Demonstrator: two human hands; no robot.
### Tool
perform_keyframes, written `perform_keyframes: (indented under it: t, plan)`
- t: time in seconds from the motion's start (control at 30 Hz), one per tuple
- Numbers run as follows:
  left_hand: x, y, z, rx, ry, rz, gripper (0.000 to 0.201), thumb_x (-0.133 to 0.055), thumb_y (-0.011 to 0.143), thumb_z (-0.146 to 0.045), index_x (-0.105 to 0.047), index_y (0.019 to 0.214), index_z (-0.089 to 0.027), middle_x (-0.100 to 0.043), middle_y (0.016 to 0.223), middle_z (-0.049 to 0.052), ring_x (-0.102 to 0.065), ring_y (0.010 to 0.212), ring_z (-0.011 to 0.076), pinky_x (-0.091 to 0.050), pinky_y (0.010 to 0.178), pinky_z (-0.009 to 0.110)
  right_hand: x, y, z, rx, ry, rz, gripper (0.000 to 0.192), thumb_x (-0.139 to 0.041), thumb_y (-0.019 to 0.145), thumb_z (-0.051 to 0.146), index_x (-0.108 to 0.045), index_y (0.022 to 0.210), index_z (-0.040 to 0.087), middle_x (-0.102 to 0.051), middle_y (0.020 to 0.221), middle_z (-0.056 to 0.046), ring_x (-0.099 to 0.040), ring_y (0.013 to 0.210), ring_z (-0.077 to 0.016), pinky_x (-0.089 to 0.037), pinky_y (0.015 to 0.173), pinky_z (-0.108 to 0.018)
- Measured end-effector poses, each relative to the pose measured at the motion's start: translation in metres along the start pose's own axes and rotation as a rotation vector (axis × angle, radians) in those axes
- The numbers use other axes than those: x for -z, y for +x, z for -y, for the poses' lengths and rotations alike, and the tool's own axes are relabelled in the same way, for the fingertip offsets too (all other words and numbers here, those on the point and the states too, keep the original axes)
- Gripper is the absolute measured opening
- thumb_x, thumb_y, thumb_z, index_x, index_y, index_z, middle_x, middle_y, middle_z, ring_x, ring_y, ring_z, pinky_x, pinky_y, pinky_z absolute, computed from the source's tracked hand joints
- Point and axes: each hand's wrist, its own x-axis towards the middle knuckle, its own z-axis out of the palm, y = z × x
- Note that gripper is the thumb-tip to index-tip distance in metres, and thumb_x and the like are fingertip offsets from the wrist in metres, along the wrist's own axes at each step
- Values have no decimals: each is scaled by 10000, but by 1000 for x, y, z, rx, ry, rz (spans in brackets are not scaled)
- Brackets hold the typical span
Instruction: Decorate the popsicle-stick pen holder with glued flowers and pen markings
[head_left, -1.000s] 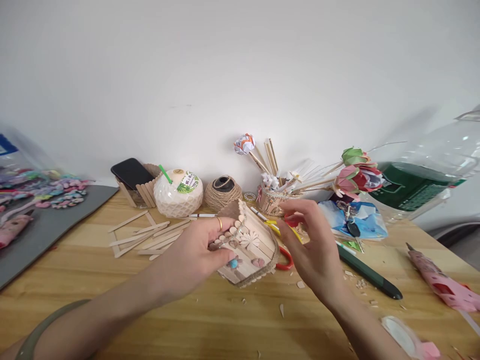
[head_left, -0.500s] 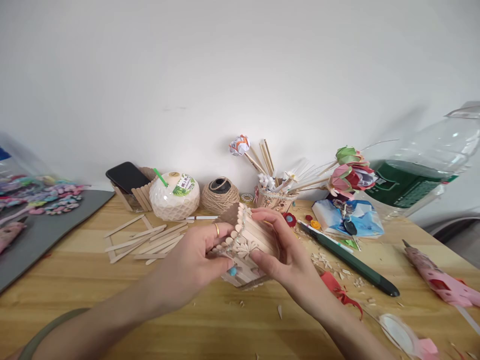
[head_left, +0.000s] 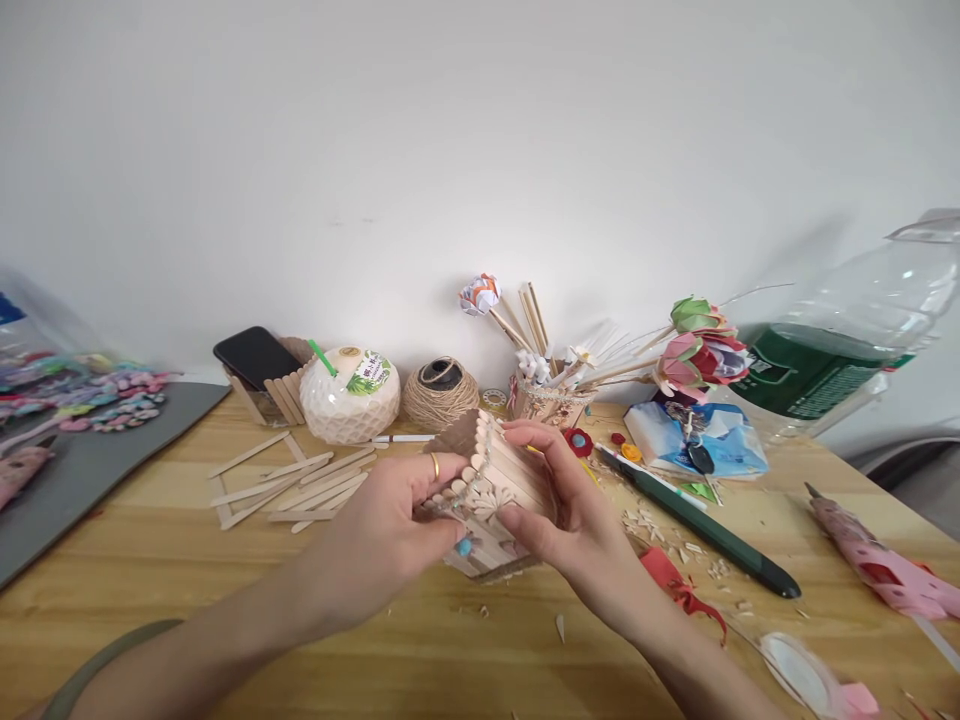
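Note:
Between my hands is a small box made of wooden craft sticks [head_left: 517,465], tilted, with rounded stick ends and a thin trim along its upper edge. A pale flower-like ornament sits at its corner, and a blue bead shows low on the near side. My left hand [head_left: 390,520], wearing a ring, grips the box's left rim between thumb and fingers. On the other side my right hand [head_left: 574,505] is wrapped round the right wall, its thumb pressed by the ornament. Part of the box's right side and bottom is hidden by the fingers.
Loose craft sticks [head_left: 315,485] lie at left, below a coconut [head_left: 349,400] and a twine ball [head_left: 441,395]. Behind stands a decorated pot [head_left: 551,402] with paper flowers. At right are a green-handled cutter [head_left: 712,530], a glue gun [head_left: 874,560] and a large bottle [head_left: 840,340].
Almost nothing differs. Both hands keep their hold on the craft-stick box, and the right thumb has shifted very slightly left beside the ornament.

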Motion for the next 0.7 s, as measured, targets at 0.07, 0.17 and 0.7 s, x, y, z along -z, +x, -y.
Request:
perform_keyframes:
  t: [0.07,0.17,0.7]
  plan:
    - [-1,-1,0,5,12,-10,282,-503,735,-55,-654,943,-171,-673,792,-22,-577,740,134,-437,692,213,-1,-1,0,-10,-7,-7,345,-568,790,263,-414,1098,257,-404,1233,-46,-393,1184,-223,-285,1033,-384]
    - [-1,-2,0,6,27,-16,288,-497,735,-55,-658,941,-174,-672,792,-19,-583,752,140,-442,695,219,-3,-1,-1,-14,-5,-20,327,-566,791,258,-415,1081,259,-409,1224,-47,-397,1179,-227,-297,1022,-391]
    - [-9,2,11,44,-17,-126,176,-573,712,-195,-632,873,-155,-572,707,-17,-506,664,140,-416,623,245,-5,-1,2,-87,42,-49,323,-546,717,252,-397,1004,261,-416,1176,-22,-432,1070,-210,-415,841,-312]
